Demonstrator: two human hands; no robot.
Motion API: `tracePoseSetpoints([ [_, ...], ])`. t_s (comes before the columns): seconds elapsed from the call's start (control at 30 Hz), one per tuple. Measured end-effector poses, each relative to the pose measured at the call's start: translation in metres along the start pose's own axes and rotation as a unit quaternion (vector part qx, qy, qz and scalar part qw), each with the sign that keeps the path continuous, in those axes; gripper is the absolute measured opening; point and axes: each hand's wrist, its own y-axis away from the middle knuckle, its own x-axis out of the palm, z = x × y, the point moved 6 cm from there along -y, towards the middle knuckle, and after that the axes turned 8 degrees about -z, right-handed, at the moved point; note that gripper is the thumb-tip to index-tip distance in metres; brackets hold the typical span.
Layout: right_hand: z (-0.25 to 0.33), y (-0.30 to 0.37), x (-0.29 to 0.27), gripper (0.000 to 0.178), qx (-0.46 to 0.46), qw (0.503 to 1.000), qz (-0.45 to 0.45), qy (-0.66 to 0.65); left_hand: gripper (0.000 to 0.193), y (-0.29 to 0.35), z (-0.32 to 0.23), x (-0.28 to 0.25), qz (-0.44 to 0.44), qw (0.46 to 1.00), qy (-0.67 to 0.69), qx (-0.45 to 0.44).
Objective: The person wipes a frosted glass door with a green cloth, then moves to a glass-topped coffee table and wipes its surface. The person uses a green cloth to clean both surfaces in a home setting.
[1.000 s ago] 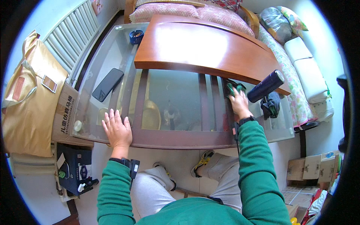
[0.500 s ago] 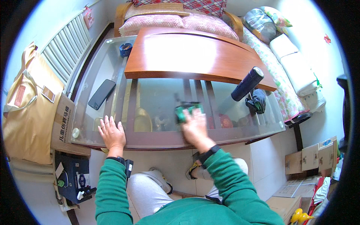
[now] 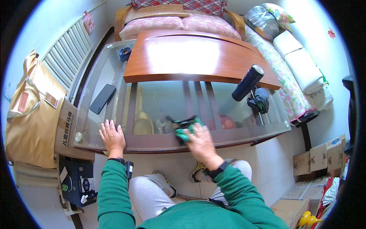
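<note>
On the near left of the glass-topped table [image 3: 152,144], my left hand [image 3: 113,138] lies flat with its fingers spread, holding nothing. A crumpled green and black cloth [image 3: 186,130] is under the fingers of my right hand [image 3: 202,144], close to the table's near edge. My fingers press over the cloth on the glass, and its black part is blurred by motion. Beyond my left hand lies a dark phone [image 3: 103,99]. To the right stand a dark blue thermos flask [image 3: 248,83] and a bunched dark cloth-like bundle [image 3: 259,100].
A wooden board [image 3: 190,57] covers the far part of the table, with a blue ashtray [image 3: 124,54] at its left end. A sofa [image 3: 156,26] stands behind. A tan bag [image 3: 34,118] hangs at the left; cardboard boxes [image 3: 318,158] are stacked at the right.
My right hand has drawn the cloth across the glass toward me, nearer the front edge. My left hand stays on the table.
</note>
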Motion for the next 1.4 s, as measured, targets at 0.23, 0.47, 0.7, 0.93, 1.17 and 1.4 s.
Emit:
tracePoseSetpoints([
  [0.23, -0.171, 0.079, -0.066, 0.052, 0.271, 0.944, 0.017, 0.186, 0.047, 0.0, -0.001, -0.002, 0.005, 1.0, 0.001, 0.003],
  [0.47, -0.164, 0.07, -0.053, 0.05, 0.357, 0.908, -0.036, 0.215, 0.048, 0.0, -0.003, -0.002, 0.006, 1.0, -0.002, 0.004],
  [0.7, 0.023, -0.006, 0.023, 0.05, 0.081, 0.996, -0.019, 0.039, 0.048, 0.0, -0.003, -0.002, 0.008, 1.0, -0.007, 0.001],
  [0.93, 0.12, -0.036, 0.055, 0.046, -0.041, 0.991, 0.057, -0.113, 0.047, -0.001, -0.001, -0.002, 0.017, 1.0, 0.0, -0.005],
  [1.17, 0.043, -0.005, 0.006, 0.05, -0.009, 0.997, 0.031, -0.068, 0.046, -0.001, -0.001, -0.002, 0.02, 1.0, 0.0, -0.009],
  [1.4, -0.104, 0.053, -0.043, 0.053, 0.148, 0.982, 0.016, 0.118, 0.046, -0.001, -0.001, -0.001, 0.014, 1.0, -0.007, 0.001],
])
